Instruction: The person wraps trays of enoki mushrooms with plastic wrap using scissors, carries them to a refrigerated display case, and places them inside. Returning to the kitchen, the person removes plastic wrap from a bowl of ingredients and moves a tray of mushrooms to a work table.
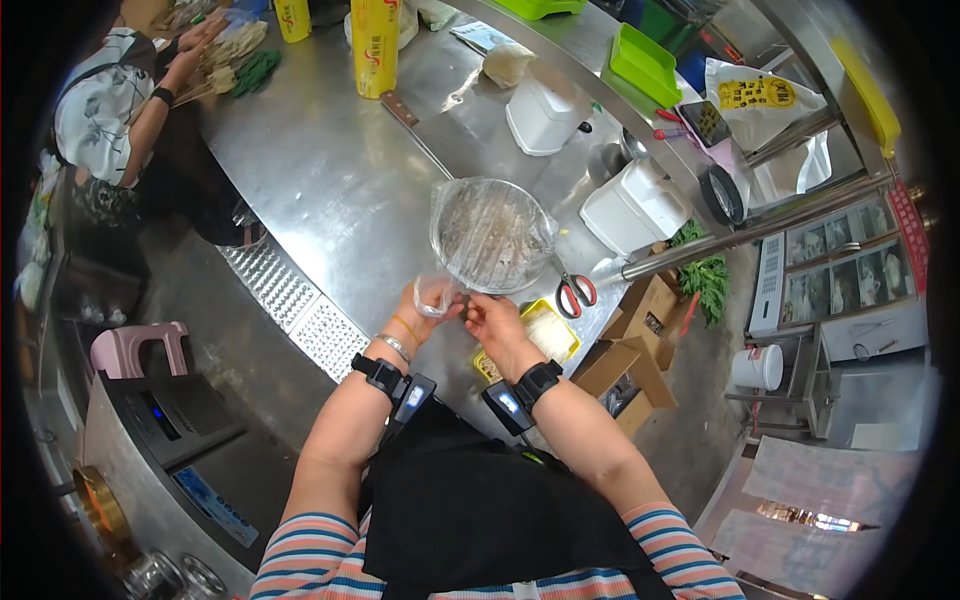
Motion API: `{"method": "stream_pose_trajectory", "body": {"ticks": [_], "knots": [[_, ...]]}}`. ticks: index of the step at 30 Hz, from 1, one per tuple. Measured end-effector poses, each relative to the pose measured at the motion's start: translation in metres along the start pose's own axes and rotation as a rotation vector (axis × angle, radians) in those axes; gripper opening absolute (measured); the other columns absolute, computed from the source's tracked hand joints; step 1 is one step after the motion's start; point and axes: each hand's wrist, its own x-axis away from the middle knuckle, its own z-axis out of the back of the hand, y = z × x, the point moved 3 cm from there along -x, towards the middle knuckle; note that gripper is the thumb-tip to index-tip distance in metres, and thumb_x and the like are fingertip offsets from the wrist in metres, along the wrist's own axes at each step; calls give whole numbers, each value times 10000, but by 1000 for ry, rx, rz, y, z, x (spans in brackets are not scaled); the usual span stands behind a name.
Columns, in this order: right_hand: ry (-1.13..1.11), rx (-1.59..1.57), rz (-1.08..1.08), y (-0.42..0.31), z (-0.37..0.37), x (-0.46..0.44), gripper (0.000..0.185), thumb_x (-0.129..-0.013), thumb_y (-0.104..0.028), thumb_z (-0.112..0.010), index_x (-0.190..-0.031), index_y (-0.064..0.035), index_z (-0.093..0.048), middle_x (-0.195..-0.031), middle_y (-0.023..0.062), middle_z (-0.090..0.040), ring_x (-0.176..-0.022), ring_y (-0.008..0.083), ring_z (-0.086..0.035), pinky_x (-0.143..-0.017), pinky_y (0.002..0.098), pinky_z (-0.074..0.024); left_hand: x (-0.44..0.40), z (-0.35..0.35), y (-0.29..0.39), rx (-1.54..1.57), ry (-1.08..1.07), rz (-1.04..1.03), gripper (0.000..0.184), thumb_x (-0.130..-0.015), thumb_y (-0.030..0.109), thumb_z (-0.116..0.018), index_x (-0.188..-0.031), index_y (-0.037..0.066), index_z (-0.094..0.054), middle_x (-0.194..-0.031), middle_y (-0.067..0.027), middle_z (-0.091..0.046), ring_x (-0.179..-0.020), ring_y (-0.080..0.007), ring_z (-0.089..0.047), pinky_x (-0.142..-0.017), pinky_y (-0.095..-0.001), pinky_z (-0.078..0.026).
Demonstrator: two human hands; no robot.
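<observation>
Stainless-steel worktop (300,150) bends around the wearer, its near edge just in front of the black apron (480,500). At that edge, the left hand (425,305) has its fingers curled on loose clear plastic (436,297). Beside it, the right hand (495,322) has thumb and fingers drawn together; whether plastic lies between them cannot be told. Just past both hands sits a round bowl (493,235) under clear, wrinkled plastic, its contents blurred.

Close on the right, red-and-black-handled scissors (575,296) lie beside the bowl, near a yellow tray (570,349) of pale strips, so room there is tight. A broad span of steel left of the bowl gives more room, out to the curved edge, where perforated metal panels (290,300) lie below.

Beyond the bowl lie a cleaver (425,130) and two white plastic containers (543,115) (635,207); a yellow roll (375,50) stands farther back. At far left, a co-worker (95,110) reaches over the worktop near a green glove (257,72). Past the right edge are cardboard boxes (625,375), leafy greens (705,280) and a white bucket (757,367).
</observation>
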Motion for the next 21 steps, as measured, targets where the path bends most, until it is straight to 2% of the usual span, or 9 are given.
{"method": "stream_pose_trajectory", "body": {"ticks": [2,6,8,11,13,17,18,20,21], "knots": [[10,22,-1,5,5,-7,52,-868,-117,-611,-868,-86,-570,-714,-6,-559,-603,91,-517,-561,257,-447,-16,11,-6,249,-82,27,208,-802,135,-668,-979,40,-618,-866,-70,-644,-782,-181,-645,-592,-279,-535],[77,33,-65,4,5,-7,54,-868,-120,-613,-868,-91,-568,-710,-8,-559,-597,93,-519,-559,262,-455,-19,17,-10,319,-100,87,189,-814,169,-662,-956,59,-605,-851,-58,-643,-782,-191,-644,-597,-282,-538],[90,79,-84,1,-1,-2,53,-868,-119,-612,-868,-92,-567,-708,-8,-559,-597,93,-521,-557,264,-458,-21,24,-9,111,73,31,183,-825,200,-652,-955,81,-601,-834,-46,-649,-771,-202,-644,-596,-323,-530],[149,117,-83,3,-2,-2,54,-867,-118,-610,-857,-93,-564,-710,-9,-564,-594,93,-527,-541,266,-459,-22,17,4,-264,156,-164,164,-815,163,-631,-948,78,-590,-823,-39,-634,-712,-182,-617,-567,-311,-503],[149,202,-15,4,0,-3,68,-869,-121,-609,-826,-97,-563,-697,-10,-564,-583,93,-526,-521,266,-455,-24,14,9,-244,86,-175,154,-808,139,-618,-943,77,-582,-815,-34,-624,-672,-168,-599,-548,-303,-486],[161,195,-39,8,3,-9,90,-873,-127,-610,-799,-99,-566,-677,-11,-557,-569,92,-522,-502,263,-448,-19,19,10,65,-134,-38,144,-793,91,-591,-934,73,-568,-801,-24,-604,-593,-141,-562,-509,-287,-450],[164,185,-45,13,6,-14,96,-875,-128,-609,-793,-99,-567,-670,-12,-552,-569,92,-521,-496,261,-445,-25,26,6,63,-135,-39,144,-793,91,-591,-934,73,-568,-801,-24,-604,-593,-141,-562,-509,-287,-450],[168,173,-48,12,4,-15,102,-877,-129,-608,-788,-99,-568,-663,-12,-548,-569,92,-521,-490,260,-442,-41,33,-15,434,-648,229,88,-869,83,-529,-946,63,-567,-749,-13,-563,-520,-86,-466,-423,-217,-360],[165,174,-49,6,-3,-7,100,-877,-128,-607,-790,-97,-568,-665,-12,-547,-568,92,-520,-488,257,-440,-49,36,-23,435,-648,232,88,-869,83,-529,-946,63,-567,-749,-13,-563,-520,-86,-466,-423,-217,-360]]}}
